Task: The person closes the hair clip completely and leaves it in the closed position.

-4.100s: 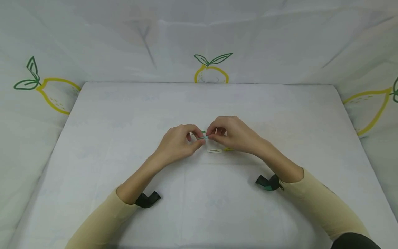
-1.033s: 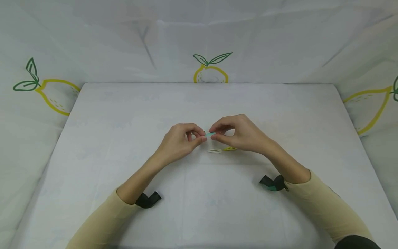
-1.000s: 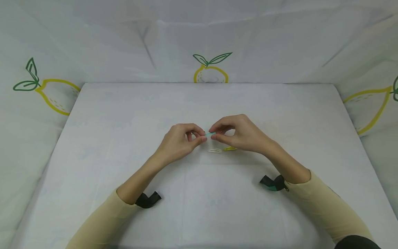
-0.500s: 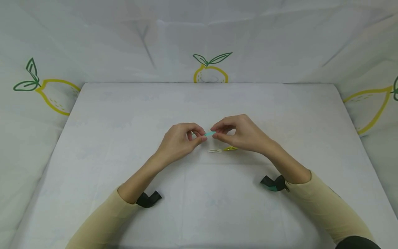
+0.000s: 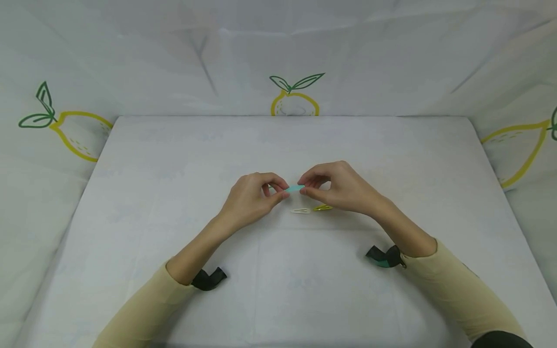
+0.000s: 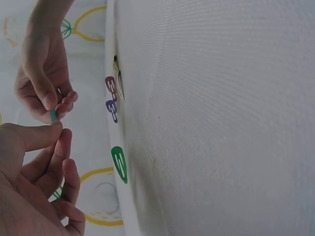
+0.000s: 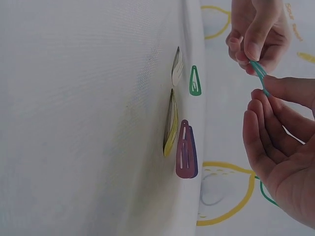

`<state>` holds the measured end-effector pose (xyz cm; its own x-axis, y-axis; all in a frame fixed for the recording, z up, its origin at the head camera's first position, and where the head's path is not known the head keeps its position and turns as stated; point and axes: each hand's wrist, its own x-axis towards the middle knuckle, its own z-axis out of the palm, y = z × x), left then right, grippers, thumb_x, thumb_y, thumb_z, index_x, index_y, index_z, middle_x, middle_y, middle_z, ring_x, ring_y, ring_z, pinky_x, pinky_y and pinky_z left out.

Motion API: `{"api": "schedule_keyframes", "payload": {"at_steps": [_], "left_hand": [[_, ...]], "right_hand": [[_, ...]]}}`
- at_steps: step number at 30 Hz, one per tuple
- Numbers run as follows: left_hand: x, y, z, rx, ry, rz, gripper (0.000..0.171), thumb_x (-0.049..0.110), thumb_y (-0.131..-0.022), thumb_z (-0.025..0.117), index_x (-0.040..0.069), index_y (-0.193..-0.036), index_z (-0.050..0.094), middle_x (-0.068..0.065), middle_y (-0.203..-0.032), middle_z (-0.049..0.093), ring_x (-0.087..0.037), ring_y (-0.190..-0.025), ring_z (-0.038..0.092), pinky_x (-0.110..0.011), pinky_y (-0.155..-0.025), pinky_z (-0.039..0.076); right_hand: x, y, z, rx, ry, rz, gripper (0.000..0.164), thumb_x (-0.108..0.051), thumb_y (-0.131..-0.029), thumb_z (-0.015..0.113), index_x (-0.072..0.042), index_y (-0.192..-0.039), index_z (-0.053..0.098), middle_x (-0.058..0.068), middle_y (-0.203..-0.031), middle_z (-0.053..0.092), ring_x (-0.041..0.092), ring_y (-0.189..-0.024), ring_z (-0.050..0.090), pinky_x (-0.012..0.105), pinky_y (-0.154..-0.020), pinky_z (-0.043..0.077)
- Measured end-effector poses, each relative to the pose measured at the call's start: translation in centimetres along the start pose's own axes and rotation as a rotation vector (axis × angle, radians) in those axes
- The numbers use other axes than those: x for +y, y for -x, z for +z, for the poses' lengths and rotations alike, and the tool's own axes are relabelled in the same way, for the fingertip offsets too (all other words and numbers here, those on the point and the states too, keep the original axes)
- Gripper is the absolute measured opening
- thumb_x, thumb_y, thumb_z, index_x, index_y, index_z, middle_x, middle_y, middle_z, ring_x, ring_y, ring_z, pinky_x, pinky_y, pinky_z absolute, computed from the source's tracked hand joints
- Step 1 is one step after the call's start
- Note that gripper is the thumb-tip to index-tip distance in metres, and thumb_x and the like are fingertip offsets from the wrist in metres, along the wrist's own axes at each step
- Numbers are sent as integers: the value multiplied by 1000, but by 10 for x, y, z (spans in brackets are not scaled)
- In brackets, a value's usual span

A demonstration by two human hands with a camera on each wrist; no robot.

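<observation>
A teal snap hair clip (image 5: 295, 188) is held in the air between both hands, above the middle of the table. My left hand (image 5: 250, 200) pinches one end between thumb and forefinger. At the other end, the thumb and fingertips of my right hand (image 5: 337, 186) pinch it, as the right wrist view shows. Below the hands lie a white hair clip (image 5: 300, 210) and a yellow hair clip (image 5: 323, 208). Beyond them, the right wrist view has a green hair clip (image 7: 195, 81) and a maroon hair clip (image 7: 184, 152) partly covering a purple hair clip (image 7: 195, 160).
The white-covered table (image 5: 278, 280) ends at a back edge against a pale cloth (image 5: 174, 67) printed with lemons. Dark wrist mounts stick out under both beige sleeves (image 5: 457, 285).
Since the earliest frame, my right hand has shifted right and more of the teal hair clip shows between the hands. The yellow hair clip is less covered. The left hand has barely moved.
</observation>
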<state>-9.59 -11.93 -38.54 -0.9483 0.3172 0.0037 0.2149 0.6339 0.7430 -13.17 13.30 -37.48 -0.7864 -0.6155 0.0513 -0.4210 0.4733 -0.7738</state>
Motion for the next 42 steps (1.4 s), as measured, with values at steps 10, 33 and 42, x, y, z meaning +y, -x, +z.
{"api": "schedule_keyframes", "payload": {"at_steps": [10, 33, 42], "left_hand": [[-3, 0, -1, 1, 1, -10, 9, 23, -97, 81, 20, -105, 83, 8, -91, 80, -13, -78, 63, -29, -66, 45], [-6, -1, 0, 2, -44, -23, 7, 24, -98, 80, 20, -102, 83, 8, -89, 79, -13, -69, 58, -28, -61, 42], [-5, -4, 1, -25, -62, -49, 7, 24, -98, 80, 20, -103, 83, 7, -89, 79, -13, -68, 59, -29, -62, 43]], "right_hand": [[0, 0, -1, -3, 14, 12, 13, -11, -95, 83, -10, -108, 82, -1, -92, 80, 12, -86, 73, 40, -87, 62], [0, -2, 0, -24, 30, 15, 16, -7, -94, 82, -6, -111, 81, 0, -95, 80, 13, -88, 74, 37, -87, 62], [3, -2, 2, -40, 55, 30, 15, -8, -94, 82, -6, -109, 81, -1, -94, 79, 12, -86, 72, 27, -82, 59]]}}
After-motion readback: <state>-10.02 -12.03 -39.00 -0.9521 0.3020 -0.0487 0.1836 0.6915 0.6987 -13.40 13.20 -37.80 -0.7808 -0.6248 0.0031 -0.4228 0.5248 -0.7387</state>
